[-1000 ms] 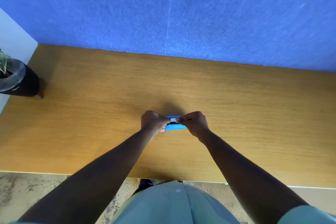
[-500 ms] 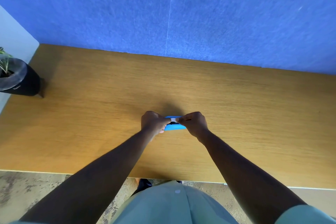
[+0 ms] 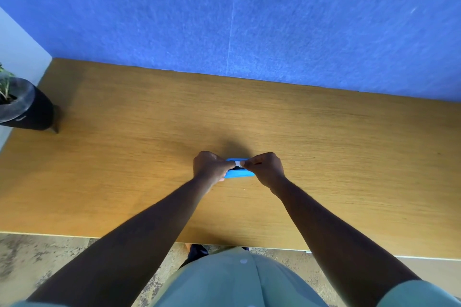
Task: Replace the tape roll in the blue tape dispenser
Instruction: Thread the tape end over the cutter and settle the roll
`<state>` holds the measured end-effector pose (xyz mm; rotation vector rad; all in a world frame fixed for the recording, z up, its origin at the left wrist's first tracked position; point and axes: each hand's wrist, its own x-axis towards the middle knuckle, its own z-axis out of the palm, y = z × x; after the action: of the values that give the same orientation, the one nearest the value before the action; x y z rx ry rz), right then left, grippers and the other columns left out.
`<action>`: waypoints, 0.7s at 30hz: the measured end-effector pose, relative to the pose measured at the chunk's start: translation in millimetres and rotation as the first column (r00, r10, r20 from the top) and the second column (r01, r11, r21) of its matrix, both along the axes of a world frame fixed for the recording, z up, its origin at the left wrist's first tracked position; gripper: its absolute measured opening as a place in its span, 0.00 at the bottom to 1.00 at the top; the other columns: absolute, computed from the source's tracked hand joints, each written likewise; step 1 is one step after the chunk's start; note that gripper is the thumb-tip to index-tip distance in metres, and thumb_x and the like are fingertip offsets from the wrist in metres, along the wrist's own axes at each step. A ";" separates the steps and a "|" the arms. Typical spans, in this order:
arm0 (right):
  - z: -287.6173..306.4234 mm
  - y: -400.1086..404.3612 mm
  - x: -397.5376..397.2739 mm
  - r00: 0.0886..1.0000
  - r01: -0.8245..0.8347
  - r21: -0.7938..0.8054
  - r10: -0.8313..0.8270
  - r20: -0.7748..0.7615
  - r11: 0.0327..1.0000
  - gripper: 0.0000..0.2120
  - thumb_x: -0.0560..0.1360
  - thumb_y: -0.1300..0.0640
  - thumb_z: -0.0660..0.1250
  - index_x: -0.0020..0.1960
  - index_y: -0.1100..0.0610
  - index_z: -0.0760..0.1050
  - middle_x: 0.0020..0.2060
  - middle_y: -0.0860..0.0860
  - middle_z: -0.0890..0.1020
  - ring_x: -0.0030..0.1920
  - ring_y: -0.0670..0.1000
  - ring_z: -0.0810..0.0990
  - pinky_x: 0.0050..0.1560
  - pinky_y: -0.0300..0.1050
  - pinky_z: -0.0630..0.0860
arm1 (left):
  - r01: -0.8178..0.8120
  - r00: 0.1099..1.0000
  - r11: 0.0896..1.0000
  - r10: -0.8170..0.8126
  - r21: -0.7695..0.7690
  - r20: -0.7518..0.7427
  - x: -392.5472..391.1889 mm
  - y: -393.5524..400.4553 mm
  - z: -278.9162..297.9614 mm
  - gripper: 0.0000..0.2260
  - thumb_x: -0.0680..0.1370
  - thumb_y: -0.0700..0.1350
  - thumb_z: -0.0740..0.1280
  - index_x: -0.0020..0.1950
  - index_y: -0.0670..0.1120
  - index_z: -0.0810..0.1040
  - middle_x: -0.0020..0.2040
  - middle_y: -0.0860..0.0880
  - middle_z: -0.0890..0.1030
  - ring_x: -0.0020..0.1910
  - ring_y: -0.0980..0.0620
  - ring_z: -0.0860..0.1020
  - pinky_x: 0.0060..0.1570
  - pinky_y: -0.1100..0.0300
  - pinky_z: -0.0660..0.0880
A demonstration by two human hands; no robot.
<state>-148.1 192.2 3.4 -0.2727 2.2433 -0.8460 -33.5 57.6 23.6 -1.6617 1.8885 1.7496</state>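
Blue tape dispenser (image 3: 240,174) — one, on wooden desk (image 3: 124,157) — gripped by left hand (image 3: 210,167), right hand (image 3: 265,168) pinching white tape strip (image 3: 238,163).

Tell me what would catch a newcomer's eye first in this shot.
First, the two hands meeting mid-table: the left hand and right hand curl around a small bright blue plastic tape dispenser, with a short white strip of tape between their fingertips. Behind the broad wooden table stands a blue felt wall panel, and a dark round plant pot sits at the far left edge.
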 end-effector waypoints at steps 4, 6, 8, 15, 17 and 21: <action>-1.2 -0.1 -0.1 1.000 -0.001 -0.002 0.001 0.006 1.000 0.13 0.72 0.46 0.80 0.51 0.54 0.89 0.40 0.49 0.86 0.37 0.48 0.79 0.35 0.46 0.72 | -0.018 1.000 1.000 0.018 0.016 -0.010 0.6 -1.1 -1.5 0.08 0.67 0.42 0.81 0.39 0.39 0.85 0.38 0.41 0.87 0.39 0.45 0.88 0.42 0.48 0.87; -1.3 -0.5 -0.3 1.000 0.002 0.000 -0.002 0.007 1.000 0.14 0.72 0.46 0.80 0.51 0.54 0.89 0.40 0.49 0.86 0.37 0.48 0.79 0.35 0.47 0.72 | -0.021 1.000 1.000 0.021 0.022 -0.018 1.5 -1.3 -2.1 0.07 0.68 0.40 0.80 0.40 0.39 0.86 0.38 0.41 0.87 0.40 0.45 0.88 0.42 0.49 0.87; -0.9 -0.6 -0.4 1.000 0.004 0.000 -0.004 0.009 1.000 0.13 0.72 0.46 0.80 0.51 0.54 0.89 0.40 0.49 0.85 0.36 0.48 0.78 0.35 0.46 0.72 | -0.022 1.000 0.999 0.023 0.033 -0.020 3.6 -2.0 -2.6 0.04 0.69 0.39 0.78 0.41 0.39 0.86 0.38 0.41 0.87 0.40 0.46 0.88 0.43 0.48 0.87; 2.1 -0.3 -0.2 1.000 0.002 -0.024 -0.002 0.027 1.000 0.12 0.73 0.47 0.80 0.50 0.54 0.89 0.39 0.47 0.85 0.38 0.48 0.79 0.36 0.45 0.73 | 0.015 1.000 0.997 -0.015 0.079 -0.001 3.6 -4.6 1.1 0.13 0.68 0.46 0.82 0.43 0.39 0.85 0.39 0.43 0.88 0.40 0.49 0.88 0.42 0.50 0.87; 2.0 -0.2 0.9 1.000 -0.001 -0.023 0.002 0.022 1.000 0.12 0.72 0.47 0.80 0.50 0.54 0.89 0.39 0.48 0.85 0.40 0.49 0.80 0.37 0.46 0.74 | 0.031 0.999 0.999 -0.031 0.037 0.020 0.5 -3.2 3.2 0.14 0.67 0.47 0.83 0.42 0.40 0.85 0.39 0.43 0.87 0.40 0.49 0.88 0.41 0.50 0.87; 0.9 0.4 3.4 1.000 0.015 0.007 -0.015 -0.019 1.000 0.14 0.72 0.45 0.80 0.47 0.56 0.88 0.38 0.49 0.84 0.38 0.49 0.79 0.35 0.45 0.73 | 0.045 0.998 0.999 -0.044 -0.015 0.035 -3.0 1.0 5.2 0.13 0.66 0.47 0.83 0.39 0.41 0.84 0.38 0.44 0.87 0.39 0.48 0.87 0.40 0.49 0.87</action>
<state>-144.7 192.6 4.3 -0.2619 2.2680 -0.8459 -36.5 58.5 28.8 -1.6311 1.9137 1.6828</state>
